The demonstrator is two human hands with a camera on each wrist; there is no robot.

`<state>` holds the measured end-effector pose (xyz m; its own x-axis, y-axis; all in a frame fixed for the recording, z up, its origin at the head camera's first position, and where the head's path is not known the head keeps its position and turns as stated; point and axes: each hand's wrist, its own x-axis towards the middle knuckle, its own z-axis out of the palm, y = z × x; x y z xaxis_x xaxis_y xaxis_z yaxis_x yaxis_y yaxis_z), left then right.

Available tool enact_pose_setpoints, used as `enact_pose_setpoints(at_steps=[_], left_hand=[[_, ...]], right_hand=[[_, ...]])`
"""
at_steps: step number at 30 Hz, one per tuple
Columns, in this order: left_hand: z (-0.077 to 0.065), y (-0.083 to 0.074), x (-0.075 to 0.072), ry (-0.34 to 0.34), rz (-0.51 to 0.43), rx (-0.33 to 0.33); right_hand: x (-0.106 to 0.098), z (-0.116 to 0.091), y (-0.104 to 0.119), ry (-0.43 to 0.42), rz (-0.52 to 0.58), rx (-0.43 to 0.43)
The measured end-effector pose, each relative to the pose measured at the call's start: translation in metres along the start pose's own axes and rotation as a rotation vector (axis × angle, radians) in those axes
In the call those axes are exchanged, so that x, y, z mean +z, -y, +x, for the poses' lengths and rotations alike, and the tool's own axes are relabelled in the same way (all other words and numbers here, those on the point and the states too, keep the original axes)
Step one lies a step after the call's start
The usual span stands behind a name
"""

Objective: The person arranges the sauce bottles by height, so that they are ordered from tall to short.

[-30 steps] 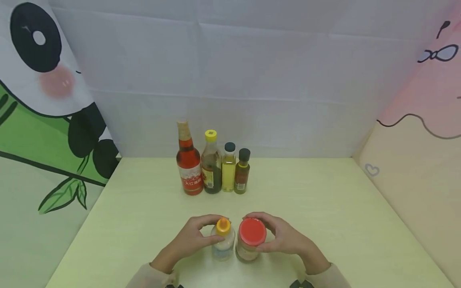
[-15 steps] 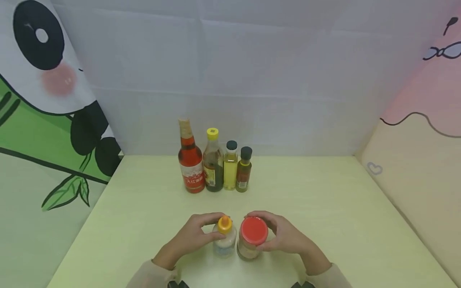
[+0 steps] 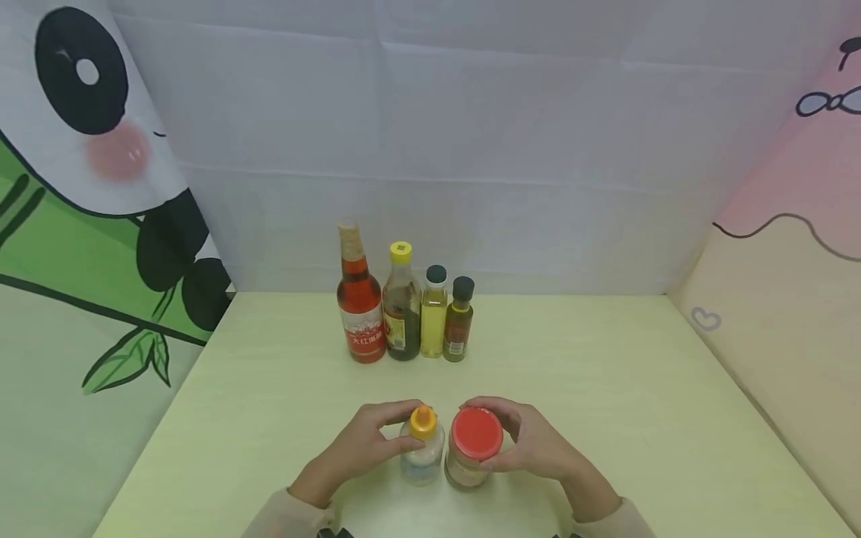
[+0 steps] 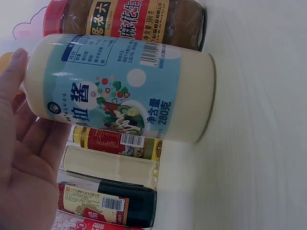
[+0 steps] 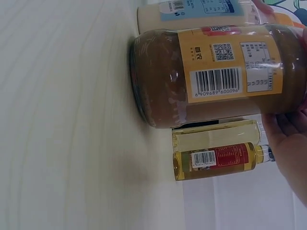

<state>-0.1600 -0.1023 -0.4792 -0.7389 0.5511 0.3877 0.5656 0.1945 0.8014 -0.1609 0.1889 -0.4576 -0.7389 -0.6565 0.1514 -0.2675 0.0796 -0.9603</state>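
My left hand [image 3: 382, 441] grips the upper part of a salad dressing bottle [image 3: 422, 457] with an orange-yellow cap. The blue label and pale contents of this bottle fill much of the left wrist view. My right hand [image 3: 528, 439] holds a jar of brown sesame-peanut paste [image 3: 466, 472] around its top, just below the red lid [image 3: 477, 433]. Its yellow label with a barcode faces the right wrist view. Both containers are upright, side by side at the table's near middle, with a narrow gap between them in the head view. Some fingertips are hidden behind them.
Behind, a row stands on the pale table [image 3: 592, 366]: a red vinegar bottle [image 3: 363, 321], a yellow-capped dark sauce bottle [image 3: 402, 321], a pale yellow oil bottle [image 3: 433, 321] and a small dark-capped bottle [image 3: 458, 329]. A white cloth backdrop [image 3: 471, 134] rises beyond.
The head view has shifted slightly, so everything sits a little farther right in it. Both hands keep the same hold on the bottle and the jar.
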Motion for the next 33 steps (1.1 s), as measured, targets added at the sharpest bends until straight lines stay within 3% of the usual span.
enact_pose_setpoints(at_steps=[4, 17, 27, 33], left_hand=[[0.0002, 0.0014, 0.0001, 0.006, 0.009, 0.007], [0.0031, -0.0031, -0.0031, 0.023, -0.042, -0.086], [0.0028, -0.0021, -0.0029, 0.009, -0.095, -0.150], [0.0043, -0.0035, -0.0052, -0.013, -0.082, -0.137]], right_hand=[[0.0001, -0.0001, -0.0015, -0.002, -0.008, -0.011], [-0.0008, -0.0005, -0.0044, 0.005, -0.022, -0.020], [0.0002, -0.0019, -0.0047, 0.002, -0.023, 0.044], [-0.0005, -0.0004, -0.0020, 0.005, -0.042, 0.049]])
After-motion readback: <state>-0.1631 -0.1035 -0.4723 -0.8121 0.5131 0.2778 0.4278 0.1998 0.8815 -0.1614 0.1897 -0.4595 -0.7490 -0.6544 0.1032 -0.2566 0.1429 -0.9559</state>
